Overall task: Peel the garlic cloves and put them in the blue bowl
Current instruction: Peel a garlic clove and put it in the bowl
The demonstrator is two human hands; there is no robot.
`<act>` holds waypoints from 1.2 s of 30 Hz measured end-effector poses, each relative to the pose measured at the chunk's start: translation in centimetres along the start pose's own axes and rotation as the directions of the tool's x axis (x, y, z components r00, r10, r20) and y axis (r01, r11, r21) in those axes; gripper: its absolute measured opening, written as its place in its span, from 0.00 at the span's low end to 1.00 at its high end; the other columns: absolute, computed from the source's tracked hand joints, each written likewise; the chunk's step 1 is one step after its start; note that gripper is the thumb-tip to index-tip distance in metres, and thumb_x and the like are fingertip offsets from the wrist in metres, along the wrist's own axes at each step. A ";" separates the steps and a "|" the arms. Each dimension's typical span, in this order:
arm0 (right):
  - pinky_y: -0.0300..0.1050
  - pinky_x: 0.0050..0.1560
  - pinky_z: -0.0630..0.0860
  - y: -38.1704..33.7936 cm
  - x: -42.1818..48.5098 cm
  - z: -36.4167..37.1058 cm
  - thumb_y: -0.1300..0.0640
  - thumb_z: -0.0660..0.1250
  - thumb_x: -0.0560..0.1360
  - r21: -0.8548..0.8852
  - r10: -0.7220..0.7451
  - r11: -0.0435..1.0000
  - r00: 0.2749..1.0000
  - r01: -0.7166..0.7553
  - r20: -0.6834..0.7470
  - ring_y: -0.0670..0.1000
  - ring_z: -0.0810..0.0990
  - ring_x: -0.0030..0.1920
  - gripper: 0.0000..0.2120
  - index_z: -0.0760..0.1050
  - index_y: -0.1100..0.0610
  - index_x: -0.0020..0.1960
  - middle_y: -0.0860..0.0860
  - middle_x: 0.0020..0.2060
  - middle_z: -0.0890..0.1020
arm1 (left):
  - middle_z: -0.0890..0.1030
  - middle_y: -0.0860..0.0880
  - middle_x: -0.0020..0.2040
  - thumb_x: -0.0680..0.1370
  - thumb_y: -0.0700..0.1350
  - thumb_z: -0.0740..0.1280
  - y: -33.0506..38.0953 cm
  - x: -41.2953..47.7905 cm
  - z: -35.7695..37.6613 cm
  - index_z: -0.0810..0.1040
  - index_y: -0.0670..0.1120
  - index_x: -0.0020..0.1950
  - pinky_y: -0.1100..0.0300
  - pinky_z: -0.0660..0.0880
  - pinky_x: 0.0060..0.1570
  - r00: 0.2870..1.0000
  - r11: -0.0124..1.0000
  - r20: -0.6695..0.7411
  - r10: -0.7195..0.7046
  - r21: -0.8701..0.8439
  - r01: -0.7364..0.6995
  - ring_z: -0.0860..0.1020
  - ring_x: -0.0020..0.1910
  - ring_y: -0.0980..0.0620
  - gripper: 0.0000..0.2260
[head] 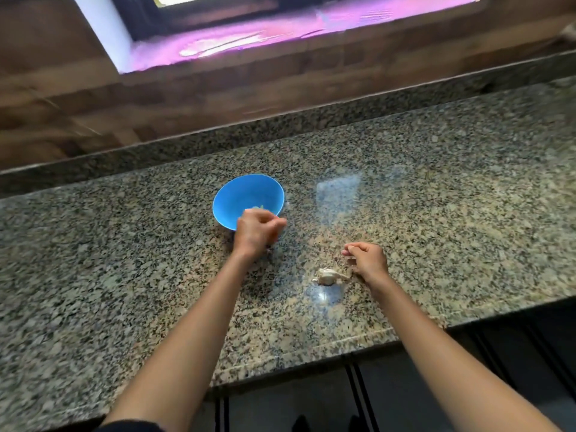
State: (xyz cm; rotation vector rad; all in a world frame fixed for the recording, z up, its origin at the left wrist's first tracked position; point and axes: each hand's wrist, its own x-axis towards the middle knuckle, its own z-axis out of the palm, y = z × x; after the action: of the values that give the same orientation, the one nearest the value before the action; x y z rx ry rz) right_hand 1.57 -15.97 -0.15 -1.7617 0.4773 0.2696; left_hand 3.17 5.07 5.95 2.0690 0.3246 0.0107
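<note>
Hovering over the near edge of the blue bowl [237, 194], the left hand [257, 232] has its fingers curled in. It is blurry, so it is hard to tell if it is pinching anything. A small pale bit [257, 207] lies inside the bowl, just past the knuckles. The bowl sits on a speckled stone counter [436, 182], a little left of the middle.

The right hand [367, 260] is to the right and nearer, low over the counter. Its fingers are curled too, with the tips close together. It cannot be told if they pinch something thin.

A lump of garlic [328, 275] with loose white skin lies on the counter, just left of the right wrist. It is well apart from the bowl. A window [280, 32] glows pink at the far side.
</note>
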 end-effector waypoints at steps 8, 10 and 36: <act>0.34 0.28 0.66 2.3 -2.5 -0.6 0.58 0.62 0.77 -0.216 -0.061 0.974 0.996 0.073 0.060 0.48 0.73 0.33 0.06 0.77 0.55 0.51 0.52 0.41 0.82 | 0.77 0.49 0.60 0.70 0.43 0.73 -2.8 -6.9 7.1 0.75 0.48 0.64 0.54 0.76 0.57 0.927 0.982 0.373 -0.037 0.183 -0.035 0.78 0.51 0.52 0.23; 0.41 0.35 0.72 2.3 -2.9 -0.5 0.58 0.63 0.76 -0.211 -0.049 0.975 0.995 0.066 0.087 0.50 0.76 0.36 0.06 0.78 0.55 0.48 0.52 0.40 0.82 | 0.76 0.50 0.60 0.70 0.45 0.73 -2.9 -7.0 8.1 0.77 0.49 0.61 0.54 0.76 0.57 0.931 0.970 0.364 0.021 0.217 -0.106 0.79 0.52 0.51 0.19; 0.49 0.39 0.82 0.7 -3.3 0.9 0.62 0.63 0.75 0.416 0.089 0.842 0.849 -0.344 0.521 0.53 0.82 0.43 0.10 0.77 0.58 0.56 0.54 0.45 0.83 | 0.81 0.41 0.45 0.72 0.33 0.68 -2.6 -7.4 6.6 0.75 0.34 0.55 0.60 0.79 0.40 0.930 0.628 0.291 -0.225 -0.687 0.367 0.81 0.41 0.48 0.12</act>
State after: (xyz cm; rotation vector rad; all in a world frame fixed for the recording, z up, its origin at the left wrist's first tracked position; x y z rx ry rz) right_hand -1.56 -14.64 0.42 -1.0709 0.3433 0.6779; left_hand -3.65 -1.17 1.37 1.1719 0.4618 -0.2162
